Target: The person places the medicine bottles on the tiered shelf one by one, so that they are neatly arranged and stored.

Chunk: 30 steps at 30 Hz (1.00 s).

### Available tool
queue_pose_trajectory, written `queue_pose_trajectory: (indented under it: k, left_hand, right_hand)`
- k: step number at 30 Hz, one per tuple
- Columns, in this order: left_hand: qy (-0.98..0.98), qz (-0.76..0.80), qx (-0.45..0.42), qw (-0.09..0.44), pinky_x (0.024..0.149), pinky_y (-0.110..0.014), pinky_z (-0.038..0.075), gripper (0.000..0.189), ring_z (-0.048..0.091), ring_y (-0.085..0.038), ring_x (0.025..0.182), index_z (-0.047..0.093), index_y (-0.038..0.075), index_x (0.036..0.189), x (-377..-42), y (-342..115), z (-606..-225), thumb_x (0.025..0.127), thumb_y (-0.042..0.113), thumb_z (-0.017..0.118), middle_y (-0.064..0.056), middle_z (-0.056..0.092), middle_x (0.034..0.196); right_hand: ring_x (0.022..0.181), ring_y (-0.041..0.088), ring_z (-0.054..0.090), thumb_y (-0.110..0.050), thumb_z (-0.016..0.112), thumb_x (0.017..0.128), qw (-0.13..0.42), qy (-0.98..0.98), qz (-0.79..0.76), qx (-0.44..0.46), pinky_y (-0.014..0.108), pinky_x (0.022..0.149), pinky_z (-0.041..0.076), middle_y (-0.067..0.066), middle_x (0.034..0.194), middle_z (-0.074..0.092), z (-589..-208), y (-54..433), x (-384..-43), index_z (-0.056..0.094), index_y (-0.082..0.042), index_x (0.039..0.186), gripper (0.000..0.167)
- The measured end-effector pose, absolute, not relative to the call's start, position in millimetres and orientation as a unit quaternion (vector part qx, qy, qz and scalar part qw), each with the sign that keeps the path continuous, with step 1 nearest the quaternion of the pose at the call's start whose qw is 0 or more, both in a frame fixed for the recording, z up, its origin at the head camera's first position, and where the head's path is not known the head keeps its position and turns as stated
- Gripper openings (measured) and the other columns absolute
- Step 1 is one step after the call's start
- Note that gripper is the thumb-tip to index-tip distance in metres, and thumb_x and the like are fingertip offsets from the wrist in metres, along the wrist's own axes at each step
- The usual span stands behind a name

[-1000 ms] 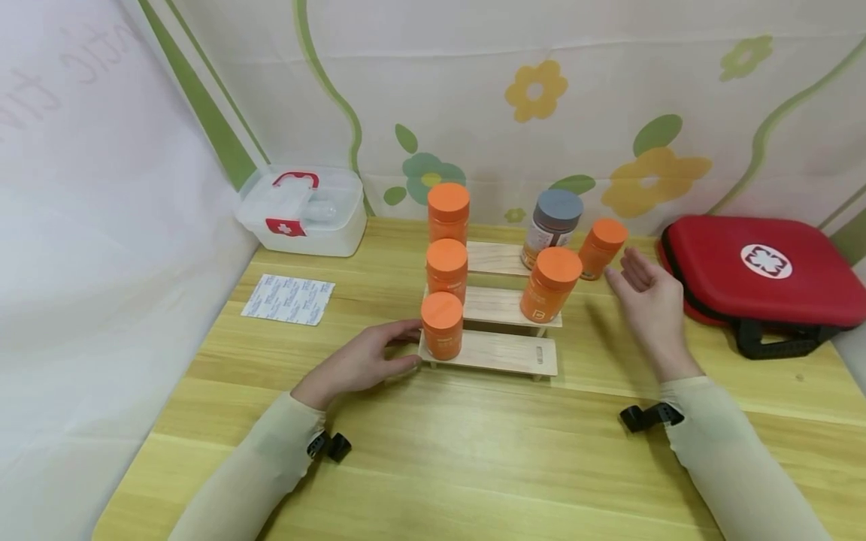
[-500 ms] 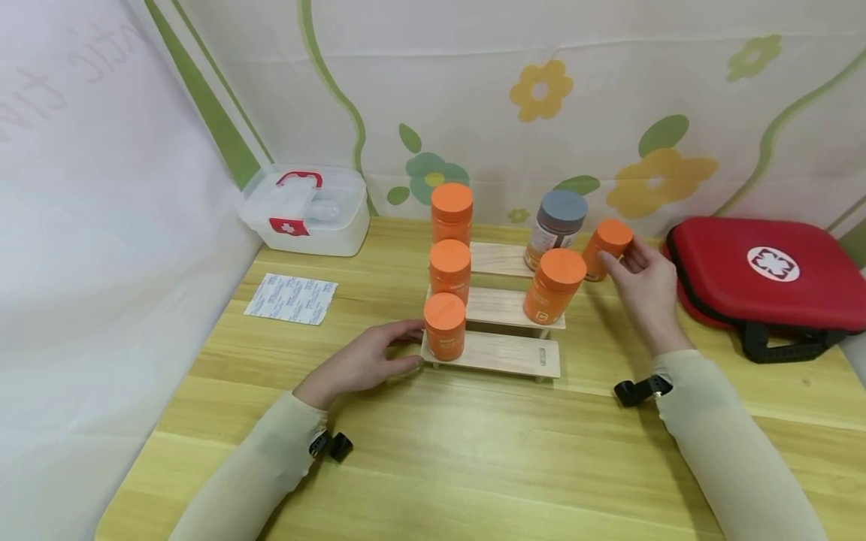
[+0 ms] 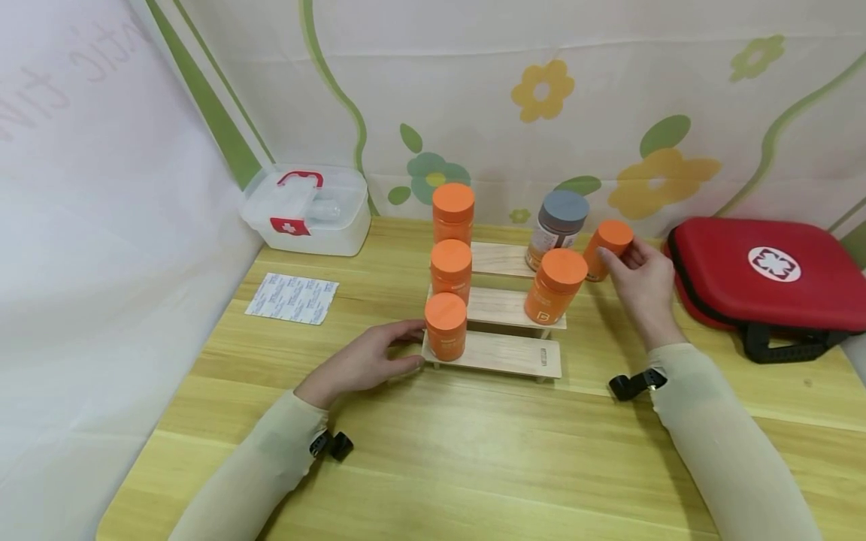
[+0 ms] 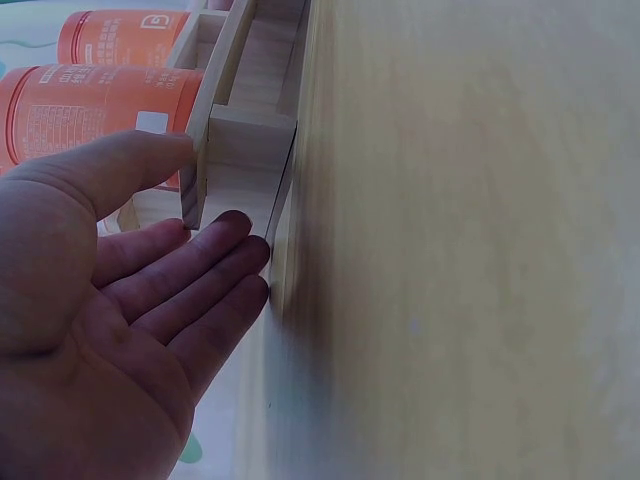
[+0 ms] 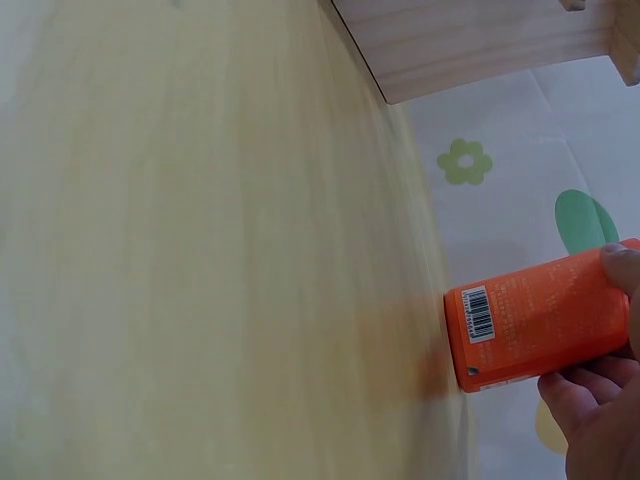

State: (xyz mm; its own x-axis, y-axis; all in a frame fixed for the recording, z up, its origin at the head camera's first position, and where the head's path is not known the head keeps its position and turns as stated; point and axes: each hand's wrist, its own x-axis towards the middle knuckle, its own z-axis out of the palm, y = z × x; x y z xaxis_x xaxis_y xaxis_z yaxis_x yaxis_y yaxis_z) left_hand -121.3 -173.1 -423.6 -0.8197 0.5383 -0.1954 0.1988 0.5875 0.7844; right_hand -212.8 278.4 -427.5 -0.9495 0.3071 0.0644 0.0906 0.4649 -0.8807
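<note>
Wooden worktop (image 3: 473, 466) carries everything, w/ a flower-print backdrop behind. Red zip case (image 3: 764, 274) sits at far right; clear first-aid box (image 3: 307, 210) at back left, a flat printed sachet (image 3: 292, 298) in front of it.

Centre: three-step wooden rack (image 3: 504, 304). Three orange-lid bottles line its left end, one per step: top (image 3: 452, 214), mid (image 3: 450, 270), bottom (image 3: 445, 325). Another orange bottle (image 3: 553, 285) stands at the right of the mid step; grey-lid jar (image 3: 558, 229) on the top step, right side.

Left hand (image 3: 368, 361) lies on the worktop at the rack's left end, fingers straight and relaxed. Left wrist view: thumb on top of the lowest step's end, fingertips (image 4: 235, 240) against its side, palm open, nothing enclosed.

Right hand (image 3: 643, 278) grips a small orange bottle (image 3: 607, 248) that stands on the worktop just right of the rack, near the grey-lid jar, close to the backdrop. Thumb & fingers curl round its upper part; right wrist view shows its base (image 5: 470, 345) down on the worktop, barcode label facing the cam.
</note>
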Motion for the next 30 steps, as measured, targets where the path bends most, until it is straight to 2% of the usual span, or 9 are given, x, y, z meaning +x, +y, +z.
queue_pose_trajectory:
  k: [13,22,30]
  left_hand:
    - [0.866,0.401,0.209,0.214,0.126,-0.050,0.045,0.063,0.061,-0.023,0.141,0.050,0.015,0.162,-122,-172,-424,0.104,0.027,0.074,-0.002,0.068,0.147]
    - [0.863,0.404,0.215,0.214,0.125,-0.051,0.045,0.063,0.061,-0.023,0.141,0.050,0.014,0.162,-122,-173,-425,0.104,0.026,0.074,-0.003,0.068,0.147]
    - [0.863,0.406,0.211,0.214,0.126,-0.051,0.044,0.064,0.060,-0.024,0.143,0.050,0.015,0.162,-122,-174,-424,0.104,0.027,0.074,-0.003,0.067,0.149]
  right_hand:
    - [0.145,0.029,0.060,-0.047,0.073,0.100,0.098,-0.848,0.504,-0.129,0.029,0.114,0.055,0.014,0.157,0.060,-427,279,-212,0.051,-0.012,0.161,0.074]
    - [0.142,0.028,0.063,-0.046,0.076,0.099,0.104,-0.851,0.498,-0.133,0.022,0.109,0.056,0.016,0.153,0.064,-423,277,-205,0.057,-0.011,0.157,0.071]
    - [0.137,0.021,0.067,-0.045,0.077,0.099,0.113,-0.856,0.489,-0.123,0.013,0.100,0.056,0.017,0.152,0.064,-413,276,-188,0.059,-0.014,0.156,0.067]
